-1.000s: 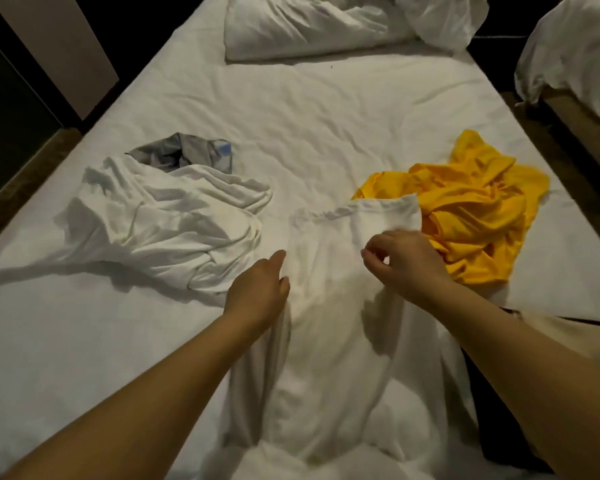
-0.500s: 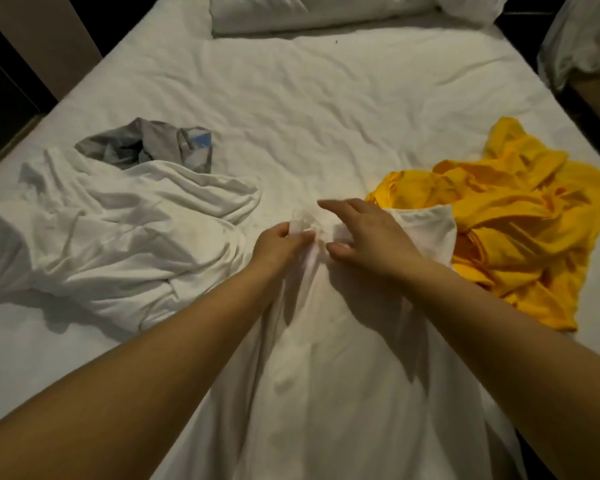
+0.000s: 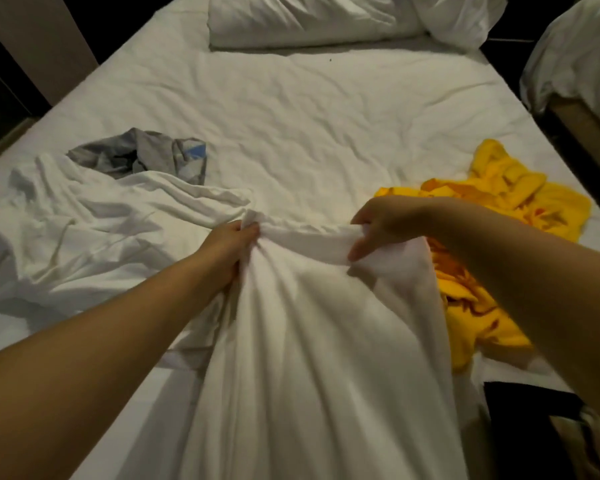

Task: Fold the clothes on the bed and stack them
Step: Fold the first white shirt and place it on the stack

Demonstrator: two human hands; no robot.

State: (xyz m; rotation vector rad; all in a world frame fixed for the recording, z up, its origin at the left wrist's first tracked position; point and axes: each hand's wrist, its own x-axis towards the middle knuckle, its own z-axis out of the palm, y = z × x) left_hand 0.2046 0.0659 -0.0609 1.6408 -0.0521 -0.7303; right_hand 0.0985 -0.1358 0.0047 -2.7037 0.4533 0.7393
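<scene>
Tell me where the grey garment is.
In the head view, the grey garment lies crumpled on the left of the bed, just beyond the loose white garment and far left of the yellow garment.

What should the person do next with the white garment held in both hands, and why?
Probably draw the hands apart to pull the far edge taut. The left hand and right hand each grip that edge of the white garment, which is bunched between them, with creases fanning toward the person; flattening it first should give a neater fold.
</scene>
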